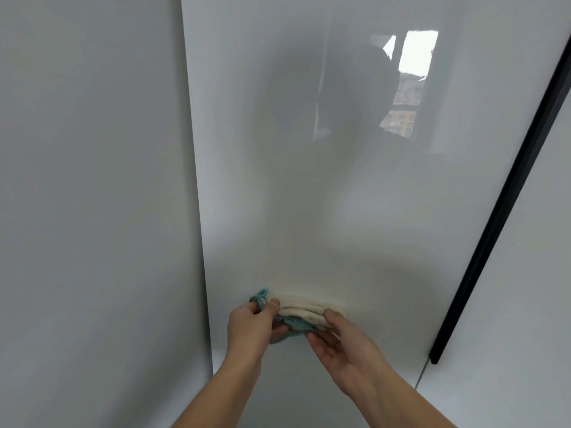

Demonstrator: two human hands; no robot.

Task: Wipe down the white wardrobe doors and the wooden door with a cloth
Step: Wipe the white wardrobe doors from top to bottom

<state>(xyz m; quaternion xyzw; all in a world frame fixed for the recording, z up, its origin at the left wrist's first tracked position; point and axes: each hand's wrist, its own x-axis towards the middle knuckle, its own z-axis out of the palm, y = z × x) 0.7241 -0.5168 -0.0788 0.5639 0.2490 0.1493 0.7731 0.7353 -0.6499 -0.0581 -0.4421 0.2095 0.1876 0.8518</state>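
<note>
A folded cream cloth (301, 308) with a teal edge is held flat against the glossy white wardrobe door (309, 211), low in the view. My left hand (251, 327) pinches its left end, thumb on top. The cloth's right end sits in my right hand (335, 338), fingers underneath and thumb over it. Both forearms reach up from the bottom edge. The wooden door is out of view.
A matte white panel or wall (92, 196) stands left of the door. A black vertical handle strip (506, 205) runs along the door's right edge, with another white door (531, 304) beyond it. A window and a person's dark silhouette reflect in the gloss.
</note>
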